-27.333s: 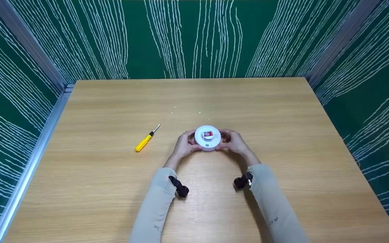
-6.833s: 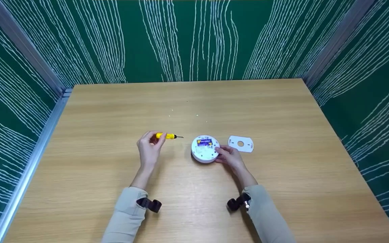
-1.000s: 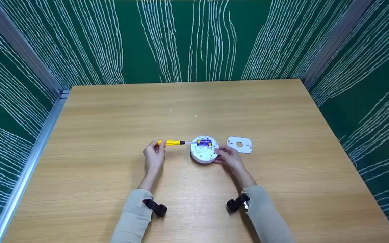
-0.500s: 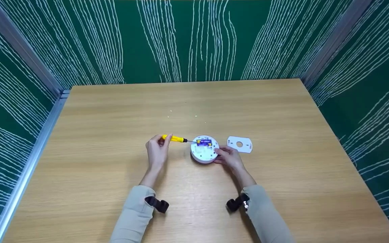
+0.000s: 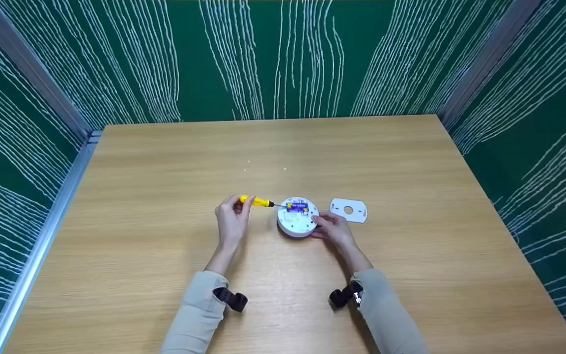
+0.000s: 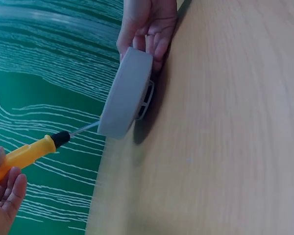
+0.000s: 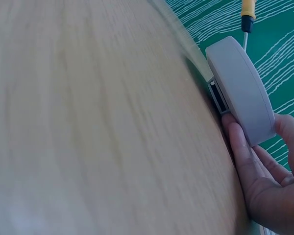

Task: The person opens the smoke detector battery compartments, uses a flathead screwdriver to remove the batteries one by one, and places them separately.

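My left hand [image 5: 232,220] holds a yellow screwdriver [image 5: 257,201] by its handle, pinched in thumb and fingers. Its thin shaft points right and reaches over the left part of the white round smoke detector [image 5: 295,225], at one end of a purple-and-yellow battery [image 5: 297,207] in its back. Whether the tip touches the battery is hidden. In the left wrist view, the smoke detector [image 6: 125,93] stands tilted just above the table, back side up. My right hand [image 7: 274,196] grips its right edge, thumb on the back, fingers underneath beside a slotted raised part [image 7: 218,97].
A white mounting plate [image 5: 357,210] with a round centre hole lies flat behind my right hand. Small white crumbs [image 5: 285,169] dot the wooden table [image 5: 386,162] further back. Green walls with white wavy lines [image 5: 204,59] enclose the far side and both flanks.
Earlier both hands held the detector the other way up, screwdriver on the table; later it was turned over, plate beside it. Lately the left hand rose slightly and moved right, tilting the screwdriver tip-down.
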Available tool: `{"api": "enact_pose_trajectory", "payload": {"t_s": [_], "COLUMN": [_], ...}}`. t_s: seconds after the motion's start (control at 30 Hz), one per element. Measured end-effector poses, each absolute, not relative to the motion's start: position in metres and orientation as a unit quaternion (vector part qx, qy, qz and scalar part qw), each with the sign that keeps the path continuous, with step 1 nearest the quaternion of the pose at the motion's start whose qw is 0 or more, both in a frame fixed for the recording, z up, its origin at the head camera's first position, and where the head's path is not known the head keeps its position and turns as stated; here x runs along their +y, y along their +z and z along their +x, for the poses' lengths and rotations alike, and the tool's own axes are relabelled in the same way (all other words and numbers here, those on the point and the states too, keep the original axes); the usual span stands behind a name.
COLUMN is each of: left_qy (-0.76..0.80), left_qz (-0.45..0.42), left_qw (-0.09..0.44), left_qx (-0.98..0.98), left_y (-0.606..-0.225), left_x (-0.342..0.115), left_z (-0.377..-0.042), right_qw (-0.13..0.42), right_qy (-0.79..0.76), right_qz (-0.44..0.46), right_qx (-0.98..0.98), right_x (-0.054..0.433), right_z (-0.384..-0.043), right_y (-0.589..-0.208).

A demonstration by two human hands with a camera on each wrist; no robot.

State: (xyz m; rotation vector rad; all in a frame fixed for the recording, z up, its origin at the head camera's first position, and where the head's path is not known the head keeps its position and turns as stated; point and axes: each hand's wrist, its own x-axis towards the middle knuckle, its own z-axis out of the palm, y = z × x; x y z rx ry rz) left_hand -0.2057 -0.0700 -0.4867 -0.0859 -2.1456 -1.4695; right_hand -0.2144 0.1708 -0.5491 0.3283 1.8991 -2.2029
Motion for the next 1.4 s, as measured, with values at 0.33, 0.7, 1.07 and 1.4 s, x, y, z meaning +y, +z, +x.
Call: {"api": "enact_pose_trajectory", "payload": {"t_s": [0.33, 0.7, 1.07, 1.4], "left_qy": [-0.609, -0.689, -0.671, -0.685], "left_qz": [0.029, 0.1, 0.084, 0.07], "left_qw": [0.222, 0.174, 0.195, 0.207], "left_qx": [-0.761, -0.697, -0.71, -0.695], "left_y": [-0.506, -0.514, -0.506, -0.496], "left_x": [-0.079, -0.081, -0.083, -0.086], "left_z": [-0.201, -0.2, -0.197, -0.196], "right_qw": [0.113, 0.117, 0.132, 0.145], "right_qy": [-0.735, -0.729, -0.728, -0.698], "right_qz": [0.135, 0.143, 0.139, 0.143], "right_qx": [0.654, 0.659, 0.659, 0.687], "right_x": [0.169, 0.168, 0.171, 0.172], "right_z": [-0.215, -0.215, -0.217, -0.225], "right_y": [-0.546, -0.545, -0.542, -0.535]}}
